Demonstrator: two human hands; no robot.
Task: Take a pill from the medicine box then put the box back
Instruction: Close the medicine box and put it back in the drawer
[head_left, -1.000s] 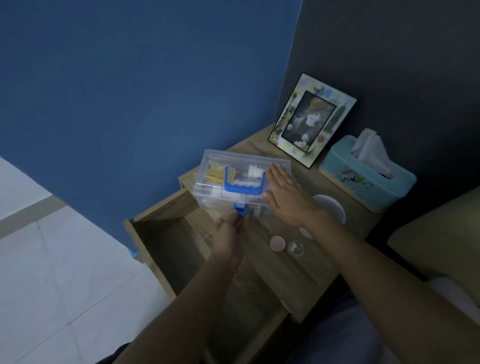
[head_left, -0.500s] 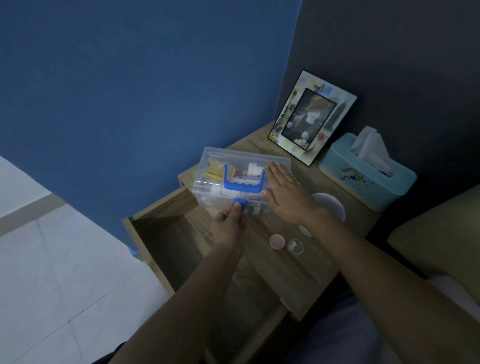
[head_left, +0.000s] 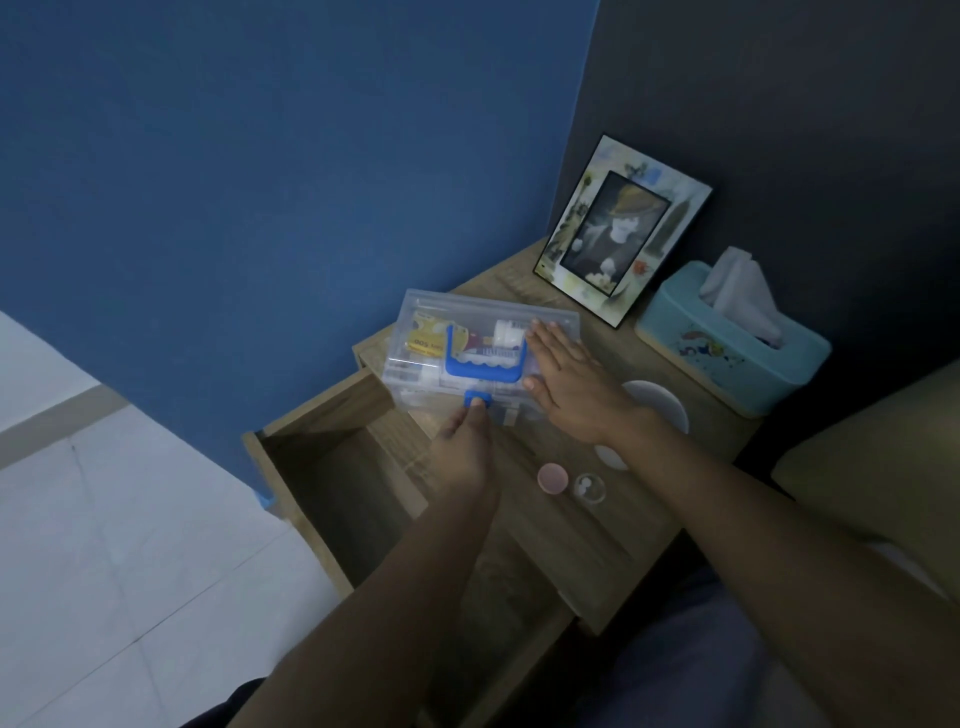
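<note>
Open wooden drawer (head_left: 332, 483) pulled out on the left, nothing visible inside. Clear medicine box (head_left: 483, 353) parked on the nightstand (head_left: 597, 540) top, lid down, blue handle (head_left: 483, 364) flat. Left hand (head_left: 462, 457) pinching the blue latch (head_left: 477, 400) at the front edge. Right hand (head_left: 566, 384) flat and spread, pressing the lid's right end. Pink cap (head_left: 552, 478) and tiny clear cup (head_left: 589, 487) holding a white pill (head_left: 585, 485) nearer. Photo frame (head_left: 623, 234), teal tissue box (head_left: 727, 338) behind.
</note>
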